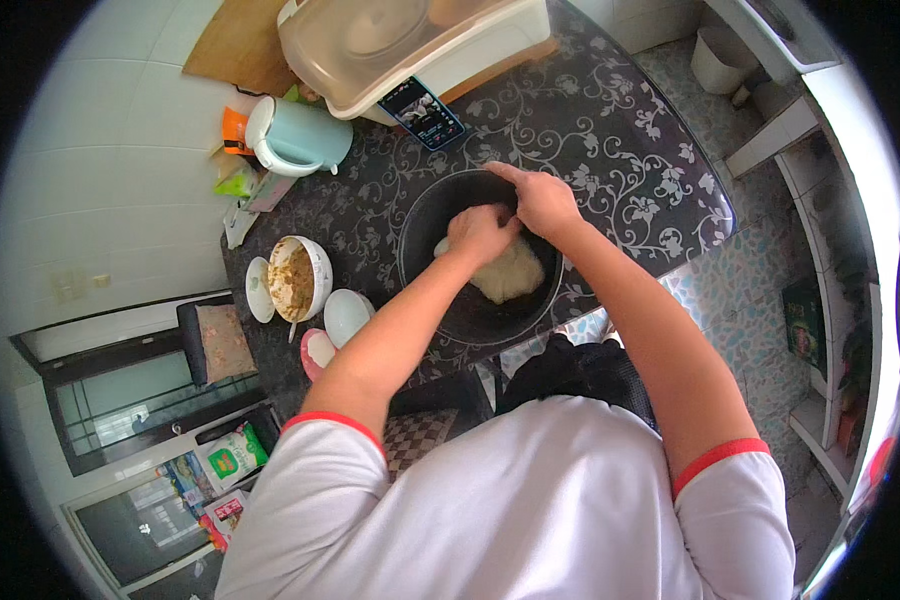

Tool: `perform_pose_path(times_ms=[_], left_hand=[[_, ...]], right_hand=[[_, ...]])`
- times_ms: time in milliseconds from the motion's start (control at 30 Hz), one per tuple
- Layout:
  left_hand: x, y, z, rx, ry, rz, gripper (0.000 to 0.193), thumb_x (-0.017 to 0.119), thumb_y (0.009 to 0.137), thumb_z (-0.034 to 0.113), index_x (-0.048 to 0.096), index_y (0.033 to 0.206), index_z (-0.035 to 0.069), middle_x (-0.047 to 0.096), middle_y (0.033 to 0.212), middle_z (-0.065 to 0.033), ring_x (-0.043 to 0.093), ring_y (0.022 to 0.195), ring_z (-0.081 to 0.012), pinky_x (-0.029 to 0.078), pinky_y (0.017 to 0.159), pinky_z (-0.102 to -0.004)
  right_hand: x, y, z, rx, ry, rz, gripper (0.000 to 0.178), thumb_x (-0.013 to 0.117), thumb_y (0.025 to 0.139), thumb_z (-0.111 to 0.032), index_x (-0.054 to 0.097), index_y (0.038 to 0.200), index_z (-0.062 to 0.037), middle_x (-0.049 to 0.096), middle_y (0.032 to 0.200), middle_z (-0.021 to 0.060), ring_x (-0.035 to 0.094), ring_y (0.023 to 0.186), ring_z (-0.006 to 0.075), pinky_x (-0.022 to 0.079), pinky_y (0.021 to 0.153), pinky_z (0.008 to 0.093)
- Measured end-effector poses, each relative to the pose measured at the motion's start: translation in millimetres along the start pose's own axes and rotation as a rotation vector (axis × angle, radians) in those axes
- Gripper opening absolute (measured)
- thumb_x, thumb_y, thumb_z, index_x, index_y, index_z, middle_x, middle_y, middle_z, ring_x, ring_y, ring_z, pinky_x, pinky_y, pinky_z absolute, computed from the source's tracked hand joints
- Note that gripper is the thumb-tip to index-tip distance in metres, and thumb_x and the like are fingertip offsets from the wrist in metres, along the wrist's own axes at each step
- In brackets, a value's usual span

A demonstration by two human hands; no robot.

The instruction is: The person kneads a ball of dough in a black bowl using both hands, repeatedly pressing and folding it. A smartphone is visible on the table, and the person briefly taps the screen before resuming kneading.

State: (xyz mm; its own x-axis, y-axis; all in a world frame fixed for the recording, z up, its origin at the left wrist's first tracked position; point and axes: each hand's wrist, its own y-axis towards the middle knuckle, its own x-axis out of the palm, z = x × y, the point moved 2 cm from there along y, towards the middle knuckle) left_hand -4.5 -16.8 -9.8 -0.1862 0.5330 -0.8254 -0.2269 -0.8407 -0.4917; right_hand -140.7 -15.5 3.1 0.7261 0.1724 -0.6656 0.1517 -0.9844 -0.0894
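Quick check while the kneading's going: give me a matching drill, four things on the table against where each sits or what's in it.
Things:
1. dough
2. pale blue kettle
3. phone
4. white bowl

Places or states:
A. holds a brownish filling
B. inside the black pan, under both hands
C. leans against the lidded plastic container
D. far left of the table, by the wall

Pairs: 1-B, 2-D, 3-C, 4-A

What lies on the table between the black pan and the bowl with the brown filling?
In the head view, only bare patterned table lies between the black pan and the bowl of brown filling. A small pale bowl sits just below that stretch.
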Motion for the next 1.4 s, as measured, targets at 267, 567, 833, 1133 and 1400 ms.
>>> perform_pose_path(times_ms=[267,567,833,1133,1400], left_hand=[[65,-34,-3,0.473,0.249,0.228,0.034,0.066,0.074,0.035,0.066,0.096,0.01,0.065,0.088,-0.0139,0.062,0.084,-0.0343,0.049,0.07,-0.0466],[65,18,-12,0.392,0.09,0.351,0.027,0.063,0.075,0.037,0.068,0.085,0.012,0.068,0.08,-0.0127,0.065,0.073,-0.0329,0.049,0.065,-0.0464],[49,65,-11,0.133,0.096,0.206,0.028,0.06,0.08,0.036,0.07,0.093,0.013,0.07,0.091,-0.0143,0.067,0.086,-0.0335,0.053,0.075,-0.0466],[-3,-2,-1,0.278,0.059,0.049,0.041,0.064,0.076,0.04,0.067,0.102,0.009,0.066,0.101,-0.0194,0.063,0.097,-0.0347,0.048,0.082,-0.0469],[40,-31,-11,0.608,0.261,0.151,0.044,0.072,0.068,0.04,0.066,0.1,0.01,0.064,0.095,-0.0147,0.062,0.088,-0.0346,0.049,0.076,-0.0453]], right_hand=[[6,-7,0,0.008,0.021,-0.02,0.064,0.051,0.078,0.001,0.053,0.132,-0.0338,0.068,0.099,0.0171,0.065,0.093,0.0352,0.051,0.082,0.0447],[0,2,-4,-0.011,0.016,-0.036,0.068,0.048,0.076,0.006,0.05,0.134,-0.0294,0.068,0.091,0.0184,0.066,0.084,0.0365,0.052,0.075,0.0451],[-2,15,-3,-0.031,-0.055,0.019,0.067,0.048,0.078,0.005,0.049,0.135,-0.0301,0.067,0.096,0.0189,0.065,0.09,0.0364,0.052,0.078,0.045],[-4,16,-7,-0.02,-0.049,0.008,0.068,0.047,0.079,0.005,0.049,0.136,-0.0321,0.067,0.095,0.0183,0.065,0.09,0.0354,0.051,0.08,0.0451],[2,11,-8,-0.047,-0.051,0.03,0.067,0.048,0.078,0.005,0.051,0.134,-0.0307,0.067,0.09,0.0181,0.065,0.086,0.036,0.051,0.078,0.0458]])
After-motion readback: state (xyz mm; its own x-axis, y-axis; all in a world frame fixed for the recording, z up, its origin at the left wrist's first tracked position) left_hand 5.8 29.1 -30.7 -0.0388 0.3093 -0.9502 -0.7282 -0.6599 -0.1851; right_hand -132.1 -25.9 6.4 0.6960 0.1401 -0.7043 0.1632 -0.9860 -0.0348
